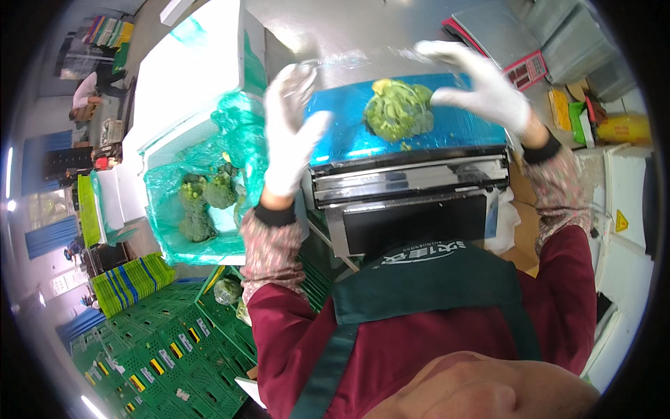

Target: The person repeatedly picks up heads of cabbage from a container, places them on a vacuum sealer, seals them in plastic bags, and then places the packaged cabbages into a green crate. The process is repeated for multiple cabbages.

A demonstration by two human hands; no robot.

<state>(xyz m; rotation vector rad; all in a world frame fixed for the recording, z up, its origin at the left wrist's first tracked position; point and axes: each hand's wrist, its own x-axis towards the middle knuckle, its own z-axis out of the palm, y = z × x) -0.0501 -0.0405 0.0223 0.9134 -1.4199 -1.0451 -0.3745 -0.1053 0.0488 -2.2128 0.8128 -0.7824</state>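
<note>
A broccoli head (pixel 399 111) lies stem side up on the blue bed (pixel 340 125) of a film-wrapping machine, with small green crumbs beside it. Clear plastic film (pixel 361 58) stretches between my two hands, beyond the broccoli. My left hand (pixel 293 125), in a white glove, holds the film at the left of the bed, its thumb apart from the fingers. At the right, my white-gloved right hand (pixel 479 86) has its fingertips at the film's other end and its thumb close to the broccoli. Motion blur hides the exact grip of both hands.
A foam box (pixel 157 157) lined with green plastic holds several broccoli heads (pixel 217 191) at my left. The machine's metal front (pixel 408 178) is nearest me. Stacked green crates (pixel 162 345) stand lower left. A scale-like metal plate (pixel 494 34) sits far right. Another person (pixel 86 94) bends in the distance.
</note>
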